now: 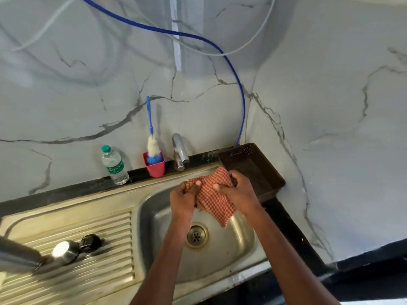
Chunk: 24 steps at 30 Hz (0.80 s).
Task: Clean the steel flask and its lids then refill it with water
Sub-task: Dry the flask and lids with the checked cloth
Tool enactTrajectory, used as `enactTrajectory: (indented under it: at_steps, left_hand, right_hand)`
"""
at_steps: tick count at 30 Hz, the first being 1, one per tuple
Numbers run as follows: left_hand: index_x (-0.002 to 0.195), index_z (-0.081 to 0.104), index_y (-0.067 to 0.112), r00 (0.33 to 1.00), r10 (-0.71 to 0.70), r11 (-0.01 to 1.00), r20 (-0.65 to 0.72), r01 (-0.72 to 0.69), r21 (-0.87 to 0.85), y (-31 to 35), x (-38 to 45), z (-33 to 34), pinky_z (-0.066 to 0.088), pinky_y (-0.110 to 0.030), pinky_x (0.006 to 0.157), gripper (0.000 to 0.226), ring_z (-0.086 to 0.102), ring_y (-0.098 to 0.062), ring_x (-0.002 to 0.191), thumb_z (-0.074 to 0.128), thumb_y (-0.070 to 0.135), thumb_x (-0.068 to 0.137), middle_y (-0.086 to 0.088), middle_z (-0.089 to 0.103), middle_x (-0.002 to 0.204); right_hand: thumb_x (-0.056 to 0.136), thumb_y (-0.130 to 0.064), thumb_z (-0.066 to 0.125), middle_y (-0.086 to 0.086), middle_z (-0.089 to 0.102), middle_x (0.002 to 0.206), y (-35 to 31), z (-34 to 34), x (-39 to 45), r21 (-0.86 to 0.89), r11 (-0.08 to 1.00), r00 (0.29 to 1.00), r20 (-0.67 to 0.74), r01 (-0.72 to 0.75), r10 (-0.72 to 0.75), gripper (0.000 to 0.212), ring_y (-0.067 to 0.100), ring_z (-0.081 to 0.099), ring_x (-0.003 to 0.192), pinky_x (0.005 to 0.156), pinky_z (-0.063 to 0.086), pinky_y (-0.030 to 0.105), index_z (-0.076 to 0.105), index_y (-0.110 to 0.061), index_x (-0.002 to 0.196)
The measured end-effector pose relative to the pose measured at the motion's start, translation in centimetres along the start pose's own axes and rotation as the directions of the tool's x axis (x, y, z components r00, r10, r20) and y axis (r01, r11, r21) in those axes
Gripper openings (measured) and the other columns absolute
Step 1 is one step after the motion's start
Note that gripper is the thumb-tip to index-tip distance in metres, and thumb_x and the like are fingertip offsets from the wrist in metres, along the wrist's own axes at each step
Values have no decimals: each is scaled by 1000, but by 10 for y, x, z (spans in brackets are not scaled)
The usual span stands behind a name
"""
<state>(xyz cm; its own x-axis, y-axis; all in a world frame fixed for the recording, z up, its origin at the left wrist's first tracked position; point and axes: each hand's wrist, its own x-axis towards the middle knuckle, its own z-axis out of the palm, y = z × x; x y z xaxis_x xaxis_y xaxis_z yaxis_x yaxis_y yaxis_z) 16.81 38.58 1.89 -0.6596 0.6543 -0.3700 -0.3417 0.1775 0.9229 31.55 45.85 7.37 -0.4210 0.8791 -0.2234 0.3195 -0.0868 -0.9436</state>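
1. I saw the steel sink [231, 256] below the marble wall, its ribbed drainboard to the left.
2. The flask [17, 254] lay on its side on that drainboard, with a steel lid [66, 250] and a black lid [90, 242] just beside its mouth.
3. A dark tray [257, 164] sat right of the tap [180, 153].
4. Over the basin, my left hand [184, 199] and right hand [239, 192] both gripped a checked cloth [214, 199].
5. A bottle [115, 165] and a red cup [154, 165] holding a brush stood behind.
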Motion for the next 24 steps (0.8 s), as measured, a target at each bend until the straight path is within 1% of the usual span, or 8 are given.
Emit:
enactTrajectory:
  at_steps: [3,5,8,11,14,16,21,24]
  left_hand:
    - [107,76,13,988,48,993,-144,-32,113,-4,-3,-20,61,-28,70,17,74,-14,88,69,26,99,-2,78,100]
    - [108,75,13,985,29,998,-171,-17,68,-3,-3,-34,60,-30,73,21,73,-17,91,65,30,101,-3,78,101]
    - [104,74,14,993,30,998,-111,-36,-59,1,-6,-59,61,-37,78,24,74,-23,94,63,35,102,-7,77,101]
    - [104,72,18,1000,-18,980,-14,15,-200,5,-10,-72,61,-42,78,28,74,-25,96,57,42,104,-7,77,102]
    - [106,70,13,989,-98,949,111,126,-289,9,-14,-86,58,-36,73,39,74,-20,83,50,46,107,-6,77,95]
    - [110,70,6,970,-153,906,187,213,-365,10,-14,-101,60,-34,69,36,74,-20,78,50,35,109,-9,78,92]
    - [120,68,0,960,-116,898,254,211,-386,9,-16,-122,63,-31,62,23,75,-20,75,56,12,105,-12,78,91]
    - [122,69,1,979,-88,932,184,147,-332,11,-16,-121,64,-35,68,26,75,-23,84,64,16,101,-14,78,97]
  right_hand:
    - [63,-55,86,-2,67,120,4,20,-5,-104,994,998,53,40,-34,73,19,66,110,90,60,45,62,-26,125]
    - [70,-43,89,-1,67,120,-2,31,-10,-98,995,996,85,34,-26,64,18,66,110,92,59,44,63,-22,124]
    - [77,-29,87,0,67,118,-3,48,-17,-22,1000,994,111,-23,25,49,19,67,107,89,60,41,63,-21,119]
    - [83,-22,81,6,73,116,2,63,-30,254,956,977,191,-144,96,35,24,69,107,85,59,38,67,-20,115]
    - [89,-21,74,15,72,120,15,83,-36,465,845,959,219,-263,179,38,36,66,115,94,55,49,67,-8,123]
    - [93,-22,70,17,72,120,22,91,-36,511,808,956,160,-292,245,34,34,68,111,88,57,46,66,-7,123]
    - [95,-35,69,6,69,119,29,111,-33,165,954,966,-6,-252,257,39,24,67,108,84,60,41,60,-14,127]
    - [90,-47,71,3,67,119,33,123,-31,-138,987,984,-163,-89,66,46,23,64,112,89,56,39,62,-18,126]
